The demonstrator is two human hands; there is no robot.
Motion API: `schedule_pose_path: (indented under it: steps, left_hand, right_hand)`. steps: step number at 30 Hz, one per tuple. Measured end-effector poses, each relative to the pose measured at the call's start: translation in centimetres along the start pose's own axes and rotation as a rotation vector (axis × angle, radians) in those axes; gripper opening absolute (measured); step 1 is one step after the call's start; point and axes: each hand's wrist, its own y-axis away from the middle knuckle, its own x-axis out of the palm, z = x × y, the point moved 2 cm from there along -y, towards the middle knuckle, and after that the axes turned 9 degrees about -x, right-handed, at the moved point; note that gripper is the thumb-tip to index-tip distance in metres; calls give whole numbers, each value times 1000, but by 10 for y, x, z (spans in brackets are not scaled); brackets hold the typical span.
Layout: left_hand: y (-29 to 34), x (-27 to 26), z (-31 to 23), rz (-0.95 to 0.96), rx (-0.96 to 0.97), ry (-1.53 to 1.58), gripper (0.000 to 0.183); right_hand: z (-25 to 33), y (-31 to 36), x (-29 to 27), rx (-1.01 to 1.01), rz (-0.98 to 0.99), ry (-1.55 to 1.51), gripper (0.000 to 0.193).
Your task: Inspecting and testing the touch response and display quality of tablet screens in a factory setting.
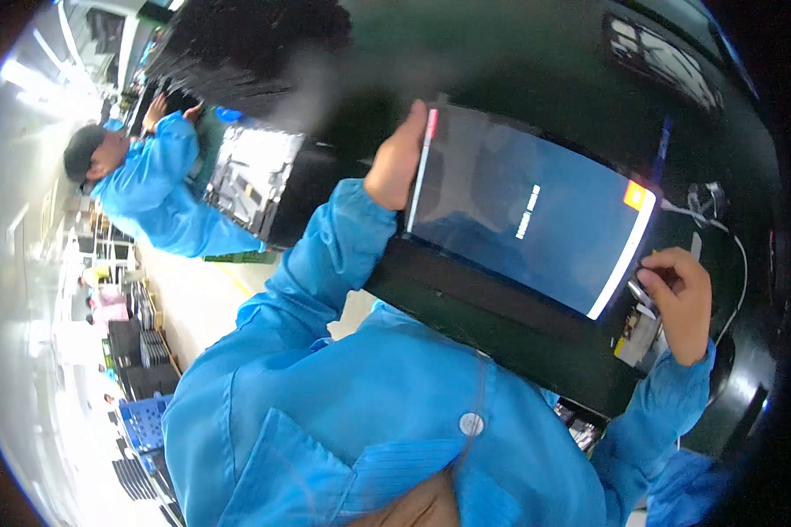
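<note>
One panel (527,228) is held between two hands, above a blue-sleeved chest that fills the lower part of the view. One black tray (501,329) is seen directly under the panel, nearer the body than either hand.

The left hand (397,160) is closed around the panel's left edge, the fingers wrapped behind it and the thumb laid along the rim, where a thin red-and-white strip runs. The right hand (684,301) is curled at the panel's right corner; its fingertips are pinched on a small pale tab (639,290) just beside the bright edge. How firmly the tab is gripped cannot be told.

The panel is flat, dark and glossy, tilted down toward the right hand. A blue sheen is reflected across it, a short white mark is shown near its middle, an orange patch (634,195) sits at the corner above the right hand, and a white glowing line runs along its right edge.

Beyond the right hand, one thin white cable (736,255) is draped over a black surface. Well beyond the left hand, one co-worker (154,189) in a blue coat is bent over another bench.
</note>
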Motion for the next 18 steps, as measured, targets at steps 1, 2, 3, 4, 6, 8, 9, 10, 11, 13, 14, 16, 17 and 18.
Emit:
schedule_pose_path:
  steps: [1,2,3,4,6,8,9,10,11,13,14,16,17,18]
  left_hand:
    - [-2,-4,1,76,-25,39,55]
    - [-6,-10,1,153,-46,77,56]
    - [-10,-12,2,136,-29,49,56]
    - [-10,-11,2,114,-6,24,56]
    - [-6,-6,1,221,-22,115,58]
    - [-7,-18,-1,116,-13,15,57]
    - [-9,-17,1,154,-30,78,58]
    - [-15,-12,4,220,-61,142,58]
    - [-21,-10,7,210,-66,100,58]
    - [-12,-5,3,214,-91,104,55]
    - [-13,-8,4,188,-126,97,54]
    - [-22,-19,7,287,-134,169,52]
    - [-28,-22,9,326,-106,145,52]
    - [-27,-22,8,361,-83,115,53]
  right_hand:
    - [0,0,2,23,-19,-48,14]
    - [-2,-1,3,-6,1,-59,14]
    - [-6,-1,2,-22,2,-29,13]
    - [-7,-3,2,-44,7,0,13]
    - [-4,-6,7,-28,35,-61,11]
    - [-5,-14,10,71,46,-92,9]
    - [-11,-16,6,158,125,-61,9]
    - [-7,-9,2,152,132,-39,9]
    - [0,0,-3,131,73,86,12]
    - [-5,12,-17,-3,-57,315,19]
    - [-10,22,-29,-104,-139,434,23]
    - [-27,46,-63,-102,-314,664,27]
    - [-44,66,-88,-43,-334,884,29]
    - [-52,81,-100,21,-356,1099,31]
